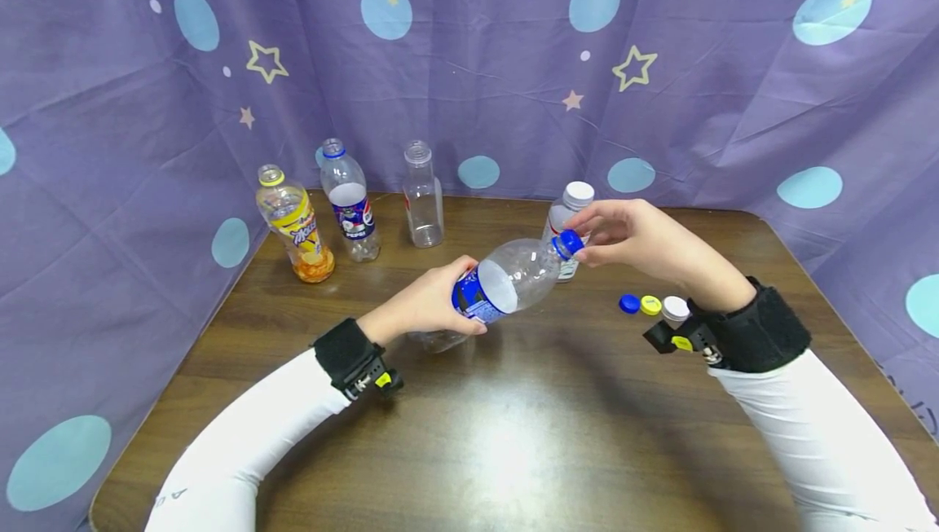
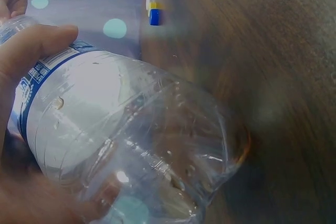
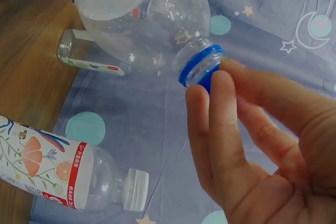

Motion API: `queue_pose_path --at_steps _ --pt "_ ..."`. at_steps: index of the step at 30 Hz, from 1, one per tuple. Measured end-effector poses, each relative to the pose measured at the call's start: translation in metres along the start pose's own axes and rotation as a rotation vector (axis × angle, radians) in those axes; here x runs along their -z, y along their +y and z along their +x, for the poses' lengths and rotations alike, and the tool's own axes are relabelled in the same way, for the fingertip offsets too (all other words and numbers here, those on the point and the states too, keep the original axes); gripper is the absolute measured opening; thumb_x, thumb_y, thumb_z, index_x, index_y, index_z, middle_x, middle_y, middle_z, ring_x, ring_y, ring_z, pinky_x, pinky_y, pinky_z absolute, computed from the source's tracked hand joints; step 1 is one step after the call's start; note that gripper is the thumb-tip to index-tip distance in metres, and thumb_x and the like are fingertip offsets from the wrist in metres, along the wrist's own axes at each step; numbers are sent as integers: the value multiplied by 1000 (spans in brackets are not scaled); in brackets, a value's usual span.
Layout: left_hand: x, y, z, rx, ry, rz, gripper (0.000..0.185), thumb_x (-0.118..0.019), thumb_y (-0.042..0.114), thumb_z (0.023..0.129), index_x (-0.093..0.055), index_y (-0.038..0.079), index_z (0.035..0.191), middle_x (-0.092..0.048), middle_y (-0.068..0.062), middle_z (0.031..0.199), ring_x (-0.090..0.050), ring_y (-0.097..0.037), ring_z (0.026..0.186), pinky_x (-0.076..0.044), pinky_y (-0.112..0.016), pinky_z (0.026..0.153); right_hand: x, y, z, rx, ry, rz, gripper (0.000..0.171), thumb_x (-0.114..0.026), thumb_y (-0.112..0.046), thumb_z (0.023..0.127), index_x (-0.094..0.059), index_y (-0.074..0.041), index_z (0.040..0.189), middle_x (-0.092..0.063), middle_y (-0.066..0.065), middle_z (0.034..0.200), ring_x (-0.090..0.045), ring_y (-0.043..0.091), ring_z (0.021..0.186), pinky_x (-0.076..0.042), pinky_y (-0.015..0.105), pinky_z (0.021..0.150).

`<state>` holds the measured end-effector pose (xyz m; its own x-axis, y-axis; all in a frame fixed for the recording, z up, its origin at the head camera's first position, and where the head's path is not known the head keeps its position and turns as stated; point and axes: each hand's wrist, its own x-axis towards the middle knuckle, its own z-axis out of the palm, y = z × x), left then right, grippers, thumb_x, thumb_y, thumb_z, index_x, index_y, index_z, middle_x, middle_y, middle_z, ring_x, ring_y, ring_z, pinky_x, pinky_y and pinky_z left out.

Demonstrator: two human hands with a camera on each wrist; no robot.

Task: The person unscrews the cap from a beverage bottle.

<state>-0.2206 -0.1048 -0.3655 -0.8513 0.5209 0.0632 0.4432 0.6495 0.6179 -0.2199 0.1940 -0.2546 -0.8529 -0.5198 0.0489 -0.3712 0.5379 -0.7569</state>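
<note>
My left hand grips a large clear plastic bottle around its blue label, holding it tilted above the table with the neck toward the right. Thumb and fingers of my right hand pinch the blue cap at its mouth. In the right wrist view, a strip of clear thread shows between the blue neck ring and the cap. The left wrist view shows the bottle's ribbed clear base, with small droplets on its wall.
Uncapped bottles stand at the back left: a yellow-labelled one, a Pepsi one and a clear one. Behind the cap is a white-capped bottle. Blue, yellow and white caps lie at right.
</note>
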Motion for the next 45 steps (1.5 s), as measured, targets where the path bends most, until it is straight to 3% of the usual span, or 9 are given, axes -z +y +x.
queue_pose_path --at_steps 5,9,16,24,29,35,42,45 --pt "1 1 -1 -7 -3 -1 81 -88 35 64 -46 13 130 -63 -6 119 -61 -20 106 -51 -37 92 -5 -1 2 -21 18 69 34 -71 -23 89 -64 -5 116 -68 14 106 -68 12 86 -58 31 75" --pt "1 2 0 -6 -6 -7 82 -88 36 64 -46 13 131 -62 -6 119 -61 -20 105 -51 -37 91 -6 -1 3 -49 41 66 38 -69 -23 90 -58 -3 121 -67 18 110 -68 10 83 -58 32 71" --pt "2 4 0 1 -8 0 83 -88 35 64 -46 13 131 -62 -6 119 -61 -20 106 -51 -37 92 -2 1 4 -136 -6 27 32 -65 -25 93 -51 2 105 -65 4 81 -63 12 70 -57 31 65" --pt "2 1 0 3 -2 4 82 -88 36 64 -46 13 131 -62 -6 119 -61 -20 105 -51 -37 91 1 1 2 -20 2 61 36 -74 -8 84 -62 -1 117 -69 10 97 -68 11 77 -58 33 68" --pt "2 0 -1 0 0 0 82 -88 35 64 -46 13 130 -63 -6 119 -61 -21 105 -51 -37 91 0 2 2 -24 4 85 39 -75 -13 84 -64 -2 119 -69 5 98 -69 10 80 -58 32 73" --pt "1 1 -1 -3 1 9 83 -88 36 63 -46 13 131 -63 -6 118 -61 -20 104 -51 -37 91 -2 3 5 -1 42 17 31 -73 -21 87 -64 -4 111 -68 8 97 -66 8 78 -58 35 67" --pt "1 3 -1 -4 -2 4 82 -88 35 64 -46 12 131 -63 -6 119 -61 -20 105 -51 -37 91 0 1 5 -120 11 -70 36 -71 -31 88 -58 -3 104 -68 4 87 -63 11 76 -57 30 66" --pt "2 4 -1 -5 -2 3 82 -88 35 63 -46 12 131 -63 -6 118 -61 -20 105 -51 -37 91 1 2 5 -112 -2 -63 34 -72 -28 88 -59 -1 105 -68 5 88 -64 11 75 -57 29 67"
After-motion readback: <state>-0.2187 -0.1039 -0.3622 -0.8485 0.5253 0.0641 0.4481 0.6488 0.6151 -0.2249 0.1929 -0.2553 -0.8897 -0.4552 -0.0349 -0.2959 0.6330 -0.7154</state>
